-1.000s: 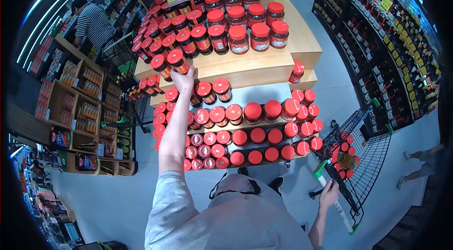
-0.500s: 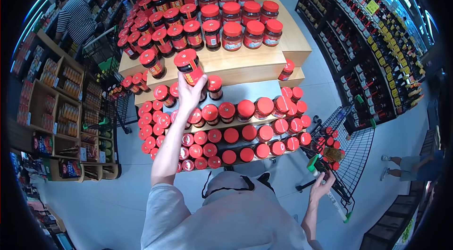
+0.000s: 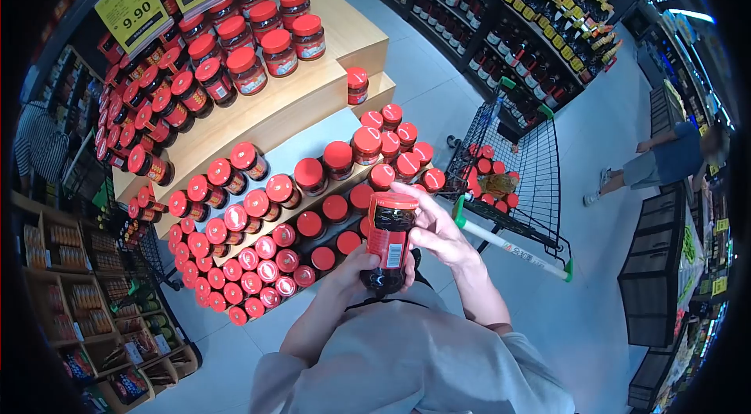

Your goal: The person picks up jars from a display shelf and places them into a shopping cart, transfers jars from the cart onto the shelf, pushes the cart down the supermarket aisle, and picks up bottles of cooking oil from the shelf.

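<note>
A dark glass jar (image 3: 388, 246) with a red lid and a red label, its barcode showing, is upright before my chest. My left hand (image 3: 361, 272) is wrapped round its lower part from the left. My right hand (image 3: 442, 232) is at its right side, thumb on the glass and fingers up by the lid. Just beyond the jar stand rows of red-lidded jars (image 3: 310, 224) on the lower display steps. More jars (image 3: 246, 71) stand on the wooden upper step (image 3: 266, 113).
A shopping cart (image 3: 540, 179) with red-lidded jars and a yellowish container stands at the right. Beyond it a person (image 3: 673, 156) in blue is walking. Another person (image 3: 43, 140) in stripes is at the far left. Bottle shelves (image 3: 501, 23) line the back.
The jar has come down from the display to my chest. My right hand has left the cart handle and come to the jar. The view has turned right.
</note>
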Demonstrator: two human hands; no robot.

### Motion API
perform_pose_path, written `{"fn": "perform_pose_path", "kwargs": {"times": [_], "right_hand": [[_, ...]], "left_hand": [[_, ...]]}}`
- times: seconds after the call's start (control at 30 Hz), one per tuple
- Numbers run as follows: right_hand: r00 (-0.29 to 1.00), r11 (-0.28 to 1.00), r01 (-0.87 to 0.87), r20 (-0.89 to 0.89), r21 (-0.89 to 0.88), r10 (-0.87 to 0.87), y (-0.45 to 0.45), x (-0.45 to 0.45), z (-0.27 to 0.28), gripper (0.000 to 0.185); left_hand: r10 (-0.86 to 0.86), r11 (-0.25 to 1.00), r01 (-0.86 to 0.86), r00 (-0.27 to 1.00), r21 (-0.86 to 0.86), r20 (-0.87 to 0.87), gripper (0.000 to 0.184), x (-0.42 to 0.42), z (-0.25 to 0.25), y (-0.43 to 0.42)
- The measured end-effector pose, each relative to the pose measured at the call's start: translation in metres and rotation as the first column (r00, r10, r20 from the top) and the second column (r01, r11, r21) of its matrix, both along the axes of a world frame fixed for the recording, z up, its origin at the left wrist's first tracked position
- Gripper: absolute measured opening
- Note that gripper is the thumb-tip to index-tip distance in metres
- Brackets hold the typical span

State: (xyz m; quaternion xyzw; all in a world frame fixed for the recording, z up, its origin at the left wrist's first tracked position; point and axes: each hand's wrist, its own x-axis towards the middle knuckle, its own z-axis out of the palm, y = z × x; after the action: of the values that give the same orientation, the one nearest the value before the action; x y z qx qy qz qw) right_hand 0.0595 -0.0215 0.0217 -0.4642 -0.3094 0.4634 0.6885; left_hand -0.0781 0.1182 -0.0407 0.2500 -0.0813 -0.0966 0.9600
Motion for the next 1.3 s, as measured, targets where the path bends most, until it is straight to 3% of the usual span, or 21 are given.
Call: {"fn": "perform_pose_path", "kwargs": {"times": [0.07, 0.27, 0.33, 0.6, 0.7, 0.8, 0.9, 1.0, 1.1, 1.17, 1.2, 1.27, 1.3], "right_hand": [[0.998, 0.994, 0.053, 0.027, 0.092, -0.056, -0.004, 0.005, -0.01, 0.089], [0.987, 0.976, 0.148, -0.079, 0.157, -0.137, -0.037, 0.035, -0.004, 0.093], [0.984, 0.965, 0.167, -0.098, 0.2, -0.15, -0.049, 0.05, -0.002, 0.094], [0.995, 0.953, 0.092, -0.067, 0.29, -0.076, -0.066, 0.086, -0.005, 0.096], [0.982, 0.968, 0.184, -0.079, 0.171, -0.173, -0.074, 0.088, -0.002, 0.079], [0.981, 0.978, 0.185, -0.076, 0.092, -0.179, -0.077, 0.079, 0.003, 0.072], [0.965, 0.965, 0.262, 0.014, 0.025, -0.263, -0.068, 0.064, 0.007, 0.069], [0.93, 0.933, 0.36, 0.07, 0.034, -0.361, -0.056, 0.05, 0.001, 0.064], [0.93, 0.932, 0.361, 0.067, 0.04, -0.363, -0.052, 0.049, -0.002, 0.062], [0.948, 0.944, 0.317, 0.003, 0.086, -0.319, -0.053, 0.054, -0.004, 0.063], [0.956, 0.953, 0.277, -0.131, 0.123, -0.261, -0.053, 0.056, -0.007, 0.062], [0.918, 0.954, 0.212, -0.377, 0.213, -0.12, -0.052, 0.061, -0.012, 0.061], [0.927, 0.95, 0.199, -0.36, 0.241, -0.103, -0.052, 0.062, -0.012, 0.064]], "left_hand": [[-0.002, 1.0, 0.002, 1.0, 0.016, -0.017, 0.068, 0.009, 0.004, -0.011], [0.096, 0.987, -0.078, 0.988, 0.14, -0.124, 0.074, 0.035, 0.035, -0.044], [0.082, 0.989, -0.071, 0.993, 0.127, -0.082, 0.073, 0.045, 0.039, -0.053], [0.165, 0.972, -0.155, 0.985, 0.178, -0.041, 0.063, 0.067, 0.051, -0.08], [0.414, 0.807, -0.317, 0.905, 0.498, -0.095, 0.063, 0.069, 0.051, -0.087], [0.605, 0.489, -0.464, 0.79, 0.739, 0.095, 0.065, 0.076, 0.059, -0.094], [0.659, 0.431, -0.44, 0.749, 0.788, 0.059, 0.067, 0.078, 0.056, -0.101], [0.658, 0.226, -0.493, 0.713, 0.84, 0.241, 0.068, 0.082, 0.054, -0.105], [0.688, 0.131, -0.498, 0.668, 0.857, 0.283, 0.068, 0.079, 0.049, -0.109], [0.706, 0.126, -0.554, 0.633, 0.823, 0.318, 0.064, 0.078, 0.049, -0.107], [0.714, 0.125, -0.581, 0.615, 0.804, 0.334, 0.063, 0.077, 0.05, -0.106], [0.721, 0.529, -0.57, 0.693, 0.628, 0.022, 0.057, 0.072, 0.039, -0.101], [0.666, 0.69, -0.544, 0.735, 0.477, -0.125, 0.055, 0.07, 0.038, -0.099]]}}
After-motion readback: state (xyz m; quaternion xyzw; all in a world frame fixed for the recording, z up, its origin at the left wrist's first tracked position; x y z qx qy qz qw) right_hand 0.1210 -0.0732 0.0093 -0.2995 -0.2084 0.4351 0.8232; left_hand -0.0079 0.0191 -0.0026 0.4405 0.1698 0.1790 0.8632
